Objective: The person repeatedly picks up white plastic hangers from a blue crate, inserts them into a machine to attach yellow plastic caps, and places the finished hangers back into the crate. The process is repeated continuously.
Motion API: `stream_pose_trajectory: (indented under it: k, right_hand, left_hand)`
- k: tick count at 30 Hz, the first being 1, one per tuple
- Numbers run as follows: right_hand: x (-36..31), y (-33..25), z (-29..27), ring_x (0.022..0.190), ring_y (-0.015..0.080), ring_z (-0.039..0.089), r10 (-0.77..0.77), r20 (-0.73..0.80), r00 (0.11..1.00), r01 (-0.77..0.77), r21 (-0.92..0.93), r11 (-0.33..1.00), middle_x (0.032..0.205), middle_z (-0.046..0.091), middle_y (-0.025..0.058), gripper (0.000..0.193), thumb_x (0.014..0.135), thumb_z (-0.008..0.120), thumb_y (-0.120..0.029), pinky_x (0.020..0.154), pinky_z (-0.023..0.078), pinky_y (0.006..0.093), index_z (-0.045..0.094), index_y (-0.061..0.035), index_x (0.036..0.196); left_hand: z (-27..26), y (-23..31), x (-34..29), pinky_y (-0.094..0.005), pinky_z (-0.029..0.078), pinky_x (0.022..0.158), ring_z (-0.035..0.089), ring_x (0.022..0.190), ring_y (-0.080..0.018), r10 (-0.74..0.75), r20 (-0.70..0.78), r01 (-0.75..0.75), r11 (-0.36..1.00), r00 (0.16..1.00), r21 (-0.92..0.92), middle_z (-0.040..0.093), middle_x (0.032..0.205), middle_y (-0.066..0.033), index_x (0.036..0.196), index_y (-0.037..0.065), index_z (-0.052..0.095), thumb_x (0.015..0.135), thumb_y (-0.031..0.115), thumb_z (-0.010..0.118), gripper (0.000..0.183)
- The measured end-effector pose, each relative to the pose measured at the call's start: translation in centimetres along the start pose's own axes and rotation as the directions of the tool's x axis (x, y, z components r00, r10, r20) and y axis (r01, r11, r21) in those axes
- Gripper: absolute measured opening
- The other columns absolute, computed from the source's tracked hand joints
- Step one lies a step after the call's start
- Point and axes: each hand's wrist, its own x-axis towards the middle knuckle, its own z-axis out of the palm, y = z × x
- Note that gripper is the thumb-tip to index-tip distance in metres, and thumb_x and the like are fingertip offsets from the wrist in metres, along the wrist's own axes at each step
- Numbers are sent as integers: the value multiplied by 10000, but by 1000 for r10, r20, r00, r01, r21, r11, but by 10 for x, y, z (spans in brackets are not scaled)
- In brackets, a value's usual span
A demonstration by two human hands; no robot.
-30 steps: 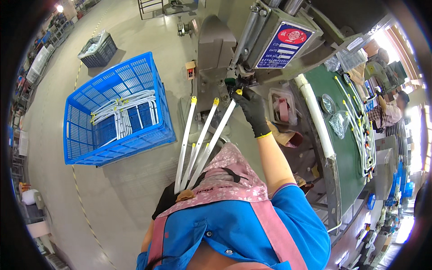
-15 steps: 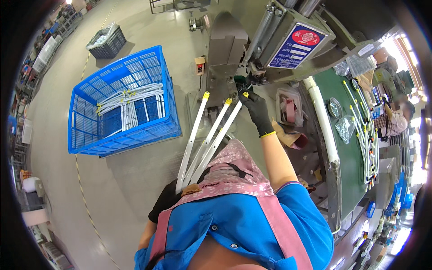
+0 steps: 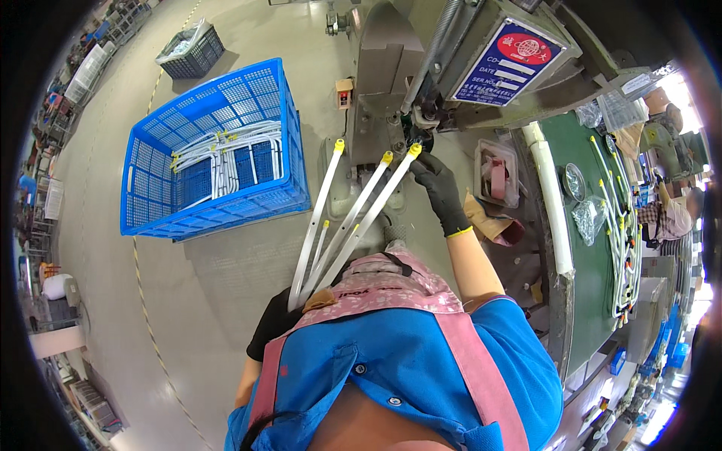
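My left hand [image 3: 277,322], in a black glove, is closed round the lower ends of a bundle of white metal tubes [image 3: 316,233] with yellow ends. The tubes fan out up and away from my apron. My right hand [image 3: 442,194], also black-gloved, has its fingertips closed at the upper end of the rightmost white tube [image 3: 383,201], just below its yellow tip [image 3: 414,149]. Part of its fingers is hidden behind the tube. That tip is right in front of the tooling [image 3: 418,134] of a grey-green machine [image 3: 385,56].
On the left stands a blue plastic crate [image 3: 218,218] with several bent white tube frames [image 3: 226,161]; a dark crate [image 3: 192,52] is beyond it. To the right are a clear bin [image 3: 496,174] and a green-topped bench [image 3: 583,286] with more tubes. Another person [image 3: 673,218] sits far right.
The view has shifted slightly. The tubes' upper ends have spread a little, and the rightmost yellow tip, partly covered by my right fingers before, now shows fully. My left hand keeps its hold.
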Motion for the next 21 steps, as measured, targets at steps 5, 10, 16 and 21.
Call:
stream_pose_trajectory:
  k: [5, 10, 16, 21]
  right_hand:
    - [-7, 20, -13, 871, 107, 571, 123, 51, 991, -123, 8, 992, 994, 626, 18, 395, 876, 622, -272, 752, 454, 247, 597, -17, 1176]
    - [-25, 31, -5, 833, 109, 578, 152, 156, 976, -163, 59, 985, 958, 630, 15, 333, 873, 614, -240, 728, 462, 247, 623, -3, 1107]
    - [-52, 61, 0, 786, 113, 602, 108, 330, 938, -116, 4, 993, 948, 657, 58, 256, 869, 591, -163, 699, 491, 258, 643, 16, 1046]
    - [-67, 69, -7, 800, 206, 630, -116, 536, 836, 168, -48, 985, 956, 662, 118, 213, 855, 535, -81, 738, 514, 323, 634, 5, 1023]
  left_hand:
    - [8, -6, -2, -345, 456, 882, 612, 989, -239, 76, -23, -75, 996, 997, 47, 654, 1063, -164, 1180, -2, 562, 838, 143, 615, 375]
    - [14, -1, -4, -339, 478, 833, 625, 931, -221, 52, -100, -48, 998, 994, 50, 665, 1013, -147, 1158, 2, 571, 820, 135, 634, 369]
    - [11, 60, -24, -294, 497, 689, 612, 784, -160, -233, -243, 137, 924, 942, -356, 647, 907, -102, 1069, -30, 576, 759, 92, 631, 337]
    - [21, 99, -5, -248, 453, 684, 557, 860, -142, 121, -327, -274, 836, 937, -476, 586, 1077, -102, 1305, -35, 412, 725, 238, 715, 709]
